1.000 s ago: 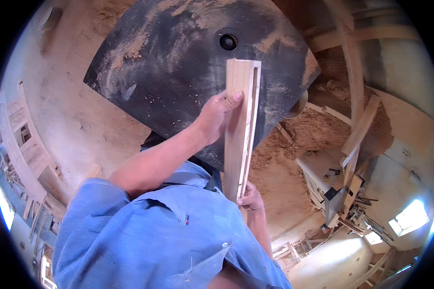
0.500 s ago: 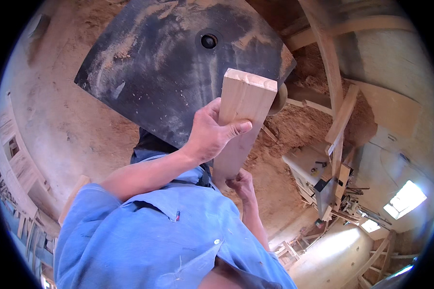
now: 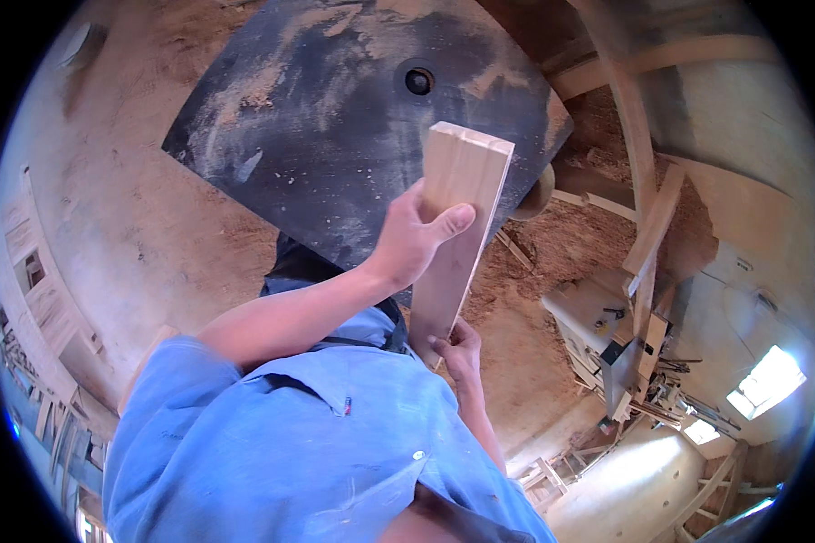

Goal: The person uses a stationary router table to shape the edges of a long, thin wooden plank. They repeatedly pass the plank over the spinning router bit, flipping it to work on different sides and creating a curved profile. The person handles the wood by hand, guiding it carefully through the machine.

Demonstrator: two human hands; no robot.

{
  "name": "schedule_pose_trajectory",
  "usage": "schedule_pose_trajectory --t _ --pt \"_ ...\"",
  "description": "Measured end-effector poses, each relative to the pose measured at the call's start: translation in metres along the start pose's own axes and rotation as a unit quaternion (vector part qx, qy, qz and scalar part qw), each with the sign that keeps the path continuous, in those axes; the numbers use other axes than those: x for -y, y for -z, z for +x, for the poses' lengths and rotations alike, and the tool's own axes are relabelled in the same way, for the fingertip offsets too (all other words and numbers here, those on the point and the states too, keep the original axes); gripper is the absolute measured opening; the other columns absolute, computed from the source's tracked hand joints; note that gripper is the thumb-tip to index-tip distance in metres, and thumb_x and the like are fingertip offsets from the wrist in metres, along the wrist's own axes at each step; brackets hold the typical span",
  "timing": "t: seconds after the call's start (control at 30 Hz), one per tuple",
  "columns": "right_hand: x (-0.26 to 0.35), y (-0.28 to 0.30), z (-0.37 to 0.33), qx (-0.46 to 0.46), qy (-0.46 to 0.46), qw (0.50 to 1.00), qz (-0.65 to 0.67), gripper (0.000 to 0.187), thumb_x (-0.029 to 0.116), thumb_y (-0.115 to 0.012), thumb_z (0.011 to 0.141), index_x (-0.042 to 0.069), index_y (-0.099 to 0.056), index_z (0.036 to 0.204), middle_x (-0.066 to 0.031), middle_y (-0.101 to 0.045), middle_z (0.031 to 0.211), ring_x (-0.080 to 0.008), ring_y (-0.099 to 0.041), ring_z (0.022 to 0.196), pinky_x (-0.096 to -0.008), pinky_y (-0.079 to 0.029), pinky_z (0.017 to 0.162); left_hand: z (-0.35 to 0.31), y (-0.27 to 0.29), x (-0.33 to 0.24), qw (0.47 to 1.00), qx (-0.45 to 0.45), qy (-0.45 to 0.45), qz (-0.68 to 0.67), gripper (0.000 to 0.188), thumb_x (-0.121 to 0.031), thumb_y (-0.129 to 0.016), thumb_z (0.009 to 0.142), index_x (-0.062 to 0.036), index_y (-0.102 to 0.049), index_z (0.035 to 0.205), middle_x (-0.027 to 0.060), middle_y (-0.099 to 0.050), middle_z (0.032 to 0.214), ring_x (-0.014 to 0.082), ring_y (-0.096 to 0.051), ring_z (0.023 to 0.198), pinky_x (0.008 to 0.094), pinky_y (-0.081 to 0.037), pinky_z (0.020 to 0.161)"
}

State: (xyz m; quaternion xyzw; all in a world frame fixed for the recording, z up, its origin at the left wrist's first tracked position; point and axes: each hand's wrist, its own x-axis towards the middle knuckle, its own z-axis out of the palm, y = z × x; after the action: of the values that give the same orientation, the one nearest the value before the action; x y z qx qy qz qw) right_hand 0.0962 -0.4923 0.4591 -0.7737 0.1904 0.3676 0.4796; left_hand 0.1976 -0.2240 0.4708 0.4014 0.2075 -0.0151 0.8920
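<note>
The fingers of the left hand clamp a wooden board; the right hand's pinch its lower end, on the person's side of the dark worktop. If that pinch slipped, the board could swing and knock the worktop's near edge; sawdust on the worktop might make it skid.

Sawdust-strewn brown floor, bright window

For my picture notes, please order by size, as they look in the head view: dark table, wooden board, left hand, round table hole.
1. Dark table
2. Wooden board
3. Left hand
4. Round table hole
</note>
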Motion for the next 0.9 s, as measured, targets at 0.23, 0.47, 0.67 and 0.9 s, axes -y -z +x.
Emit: schedule_pose_trajectory --t 0.23,0.47,0.67,0.9 --pt "-0.029 -0.003 0.013 -0.199 0.018 0.95 -0.241 0.043 0.012 -0.082 0.086 0.001 -0.071 0.126 -0.0185 -0.076 0.099 -0.0277 -0.072 0.09 -0.0376 -0.057 0.085 0.021 0.02 0.053 0.953 0.045 -0.053 0.294 0.059 -0.027 -0.072 0.103 0.0064 -0.054 0.149 0.0234 -0.067 0.14 0.0321 -0.063 0.131 0.0439 -0.047 0.115" --pt "-0.018 -0.071 0.048 -0.233 0.321 0.778 -0.487 0.075 0.005 -0.072 0.089 0.006 -0.047 0.159 -0.0277 -0.041 0.167 -0.0506 -0.039 0.154 -0.0593 -0.035 0.126 -0.027 0.07 0.042 0.833 0.169 -0.187 0.493 0.042 -0.009 -0.074 0.09 0.0009 -0.068 0.131 0.023 -0.069 0.13 0.042 -0.064 0.123 0.0486 -0.052 0.109" --pt "-0.02 -0.087 0.048 -0.278 0.288 0.809 -0.43 0.062 0.001 -0.064 0.089 0.005 -0.06 0.15 -0.0261 -0.041 0.168 -0.0502 -0.036 0.156 -0.0601 -0.03 0.129 0.04 0.069 0.073 0.628 0.326 -0.35 0.613 0.041 -0.021 -0.068 0.092 -0.0048 -0.07 0.129 0.0159 -0.055 0.154 0.0334 -0.043 0.153 0.0568 -0.024 0.131" --pt "-0.07 -0.188 -0.002 -0.138 0.316 0.907 -0.241 0.047 -0.001 -0.067 0.084 0.003 -0.072 0.13 -0.0224 -0.068 0.142 -0.0416 -0.061 0.135 -0.0529 -0.046 0.116 0.079 0.116 0.036 0.552 0.304 -0.404 0.663 0.033 -0.022 -0.063 0.093 -0.0047 -0.071 0.12 0.0057 -0.064 0.102 0.0264 -0.062 0.104 0.0526 -0.032 0.127"
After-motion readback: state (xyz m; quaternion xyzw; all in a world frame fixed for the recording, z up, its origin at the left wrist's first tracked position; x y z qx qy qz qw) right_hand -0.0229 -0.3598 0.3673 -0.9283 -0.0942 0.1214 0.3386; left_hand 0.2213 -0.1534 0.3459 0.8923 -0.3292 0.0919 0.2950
